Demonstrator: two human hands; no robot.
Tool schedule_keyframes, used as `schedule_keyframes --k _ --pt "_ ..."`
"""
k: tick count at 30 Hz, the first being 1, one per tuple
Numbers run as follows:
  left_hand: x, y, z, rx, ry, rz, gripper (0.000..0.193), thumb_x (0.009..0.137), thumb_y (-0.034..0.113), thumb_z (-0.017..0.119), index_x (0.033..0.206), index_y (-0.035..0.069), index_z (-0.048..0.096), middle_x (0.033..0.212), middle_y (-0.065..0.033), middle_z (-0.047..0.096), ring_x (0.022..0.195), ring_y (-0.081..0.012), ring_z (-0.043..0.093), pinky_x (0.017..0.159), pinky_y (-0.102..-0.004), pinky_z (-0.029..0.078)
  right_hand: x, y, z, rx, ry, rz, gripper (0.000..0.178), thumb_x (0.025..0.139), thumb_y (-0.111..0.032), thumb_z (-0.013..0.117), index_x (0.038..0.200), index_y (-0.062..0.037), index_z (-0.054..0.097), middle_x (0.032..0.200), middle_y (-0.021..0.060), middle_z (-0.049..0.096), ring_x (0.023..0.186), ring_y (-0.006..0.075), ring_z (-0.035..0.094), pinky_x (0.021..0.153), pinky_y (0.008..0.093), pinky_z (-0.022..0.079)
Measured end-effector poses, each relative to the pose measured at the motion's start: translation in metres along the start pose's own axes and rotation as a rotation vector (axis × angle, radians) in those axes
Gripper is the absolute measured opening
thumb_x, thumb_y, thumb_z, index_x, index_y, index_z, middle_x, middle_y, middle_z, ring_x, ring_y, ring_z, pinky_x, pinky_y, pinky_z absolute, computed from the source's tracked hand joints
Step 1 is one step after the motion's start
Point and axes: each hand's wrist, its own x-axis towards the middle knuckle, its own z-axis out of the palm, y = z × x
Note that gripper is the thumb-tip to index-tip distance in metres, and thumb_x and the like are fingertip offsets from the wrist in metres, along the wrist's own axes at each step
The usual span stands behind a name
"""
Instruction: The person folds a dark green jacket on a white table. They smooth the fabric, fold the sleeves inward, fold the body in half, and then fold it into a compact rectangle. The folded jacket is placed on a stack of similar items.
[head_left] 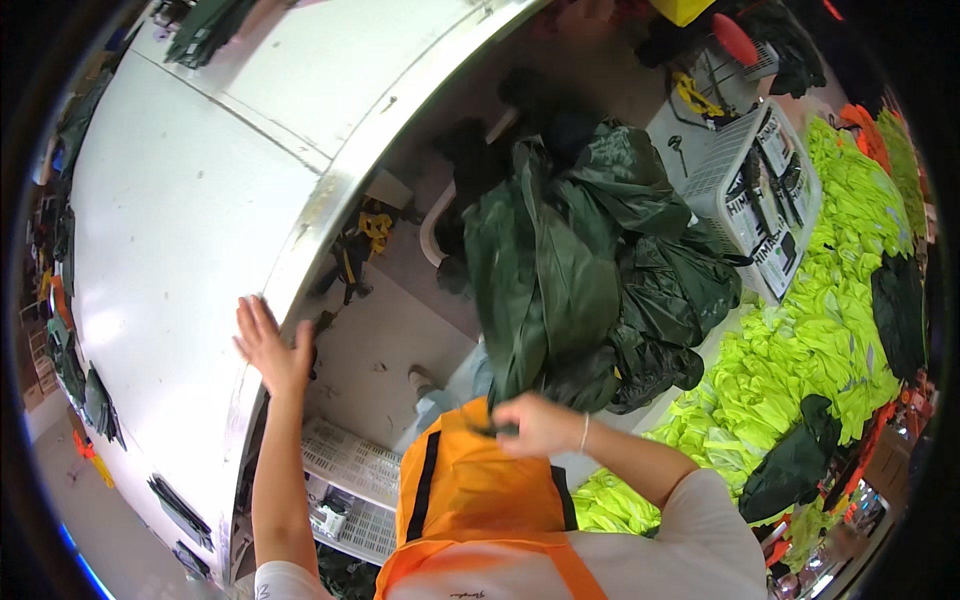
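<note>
My left hand [268, 345] reaches the metal-trimmed edge of the white table [190, 215], its fingers spread and nothing in them. My right hand [540, 425] is in front of my orange apron [470, 490], closed on an edge of a dark green coated garment [540, 270]. That garment hangs in loose folds from the hand toward the heap of similar dark green garments [660, 180] beyond it. Whether it is a jacket or trousers I cannot tell. My right fingertips are partly hidden by the hand itself.
On the right lies a large pile of bright yellow-green garments [760, 400]. A grey plastic basket [740, 180] with printed packages stands at its far side. White slatted crates [350, 465] sit beneath the table. Folded dark garments [205, 35] lie at the table's far end.
</note>
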Motion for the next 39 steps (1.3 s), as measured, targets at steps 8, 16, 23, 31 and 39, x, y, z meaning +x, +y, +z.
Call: schedule_keyframes --k 8,16,23,31,39 --pt "-0.114 0.093 -0.067 -0.927 -0.549 0.366 0.083 0.074 0.019 0.066 0.144 0.007 0.024 0.143 -0.0204 0.034 0.13 -0.0323 0.039 0.106 -0.0408 0.034 -0.041 -0.151 0.123 0.356 -0.225 -0.465 0.022 0.083 -0.014 0.067 0.075 -0.0011 0.052 0.07 -0.0019 0.05 0.069 0.0033 0.042 0.061 0.023 0.039" --pt "-0.182 -0.012 -0.146 -0.912 0.169 0.512 0.097 0.069 0.027 0.077 0.144 0.003 0.021 0.142 -0.022 0.033 0.131 -0.0384 0.033 0.106 -0.0455 0.029 0.007 -0.295 0.195 0.63 -0.05 -0.745 0.017 0.089 -0.014 0.063 0.1 -0.0056 0.053 0.089 -0.0023 0.055 0.08 0.0053 0.051 0.071 0.0219 0.045" --pt "-0.192 -0.005 -0.209 -1.808 0.007 0.086 0.08 0.082 0.026 0.065 0.143 0.0 0.02 0.141 -0.0161 0.028 0.128 -0.0278 0.03 0.104 -0.0378 0.028 0.04 -0.429 0.26 0.574 -0.298 -1.374 0.03 0.093 -0.03 0.055 0.101 -0.0007 0.056 0.089 0.0075 0.062 0.077 0.0172 0.059 0.07 0.0278 0.046" --pt "-0.192 -0.158 -0.225 -1.897 0.535 -0.348 0.045 0.093 0.021 0.054 0.13 -0.001 0.042 0.111 -0.0033 0.052 0.097 -0.0122 0.047 0.085 -0.0259 0.04 0.077 -0.503 0.281 0.331 0.061 -1.264 0.019 0.09 -0.02 0.06 0.094 -0.0017 0.06 0.085 0.0054 0.065 0.073 0.0162 0.063 0.068 0.027 0.051" --pt "-0.254 -0.292 -0.434 -1.03 0.735 -0.068 0.022 0.095 0.012 0.05 0.107 -0.003 0.061 0.088 0.0023 0.062 0.08 -0.0035 0.051 0.072 -0.019 0.042 0.058 -0.483 0.184 -0.496 0.745 -1.121 0.027 0.085 -0.024 0.068 0.096 0.0008 0.067 0.088 0.0006 0.065 0.079 0.005 0.055 0.074 0.0194 0.042"
